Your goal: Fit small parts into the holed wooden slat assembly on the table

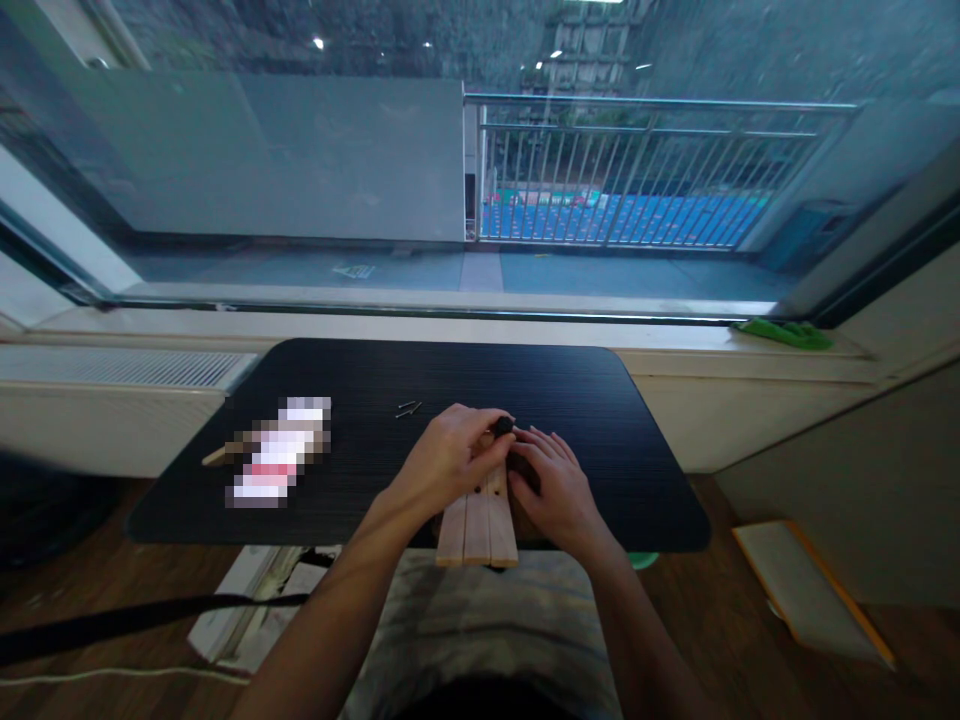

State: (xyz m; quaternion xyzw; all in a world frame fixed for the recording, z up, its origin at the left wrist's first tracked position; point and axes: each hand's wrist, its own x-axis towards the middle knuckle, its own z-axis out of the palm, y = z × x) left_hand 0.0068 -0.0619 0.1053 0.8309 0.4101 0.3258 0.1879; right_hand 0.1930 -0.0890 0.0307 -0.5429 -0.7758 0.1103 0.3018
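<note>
My left hand (pixel 454 450) reaches across the wooden slats from the left, thumb and forefinger pinched on a small black knob-like piece (pixel 504 427). My right hand (pixel 559 485) lies at the slats' right side, its fingers stretched loosely forward with the tips close to the black piece. Three pale wooden slats (pixel 477 535) lie side by side, their near ends at the table's front edge. Small dark spots, holes or screw heads, show on them. Something dark brown shows in part under my right hand; its kind is unclear. My left hand hides the slats' far part.
Several thin metal screws or nails (pixel 407 409) lie on the black table (pixel 360 370) beyond my left hand. A blurred-out white and pink item (pixel 277 455) and a wooden stick (pixel 219 455) are at left. A green cloth (pixel 784 333) sits on the windowsill (pixel 675 335).
</note>
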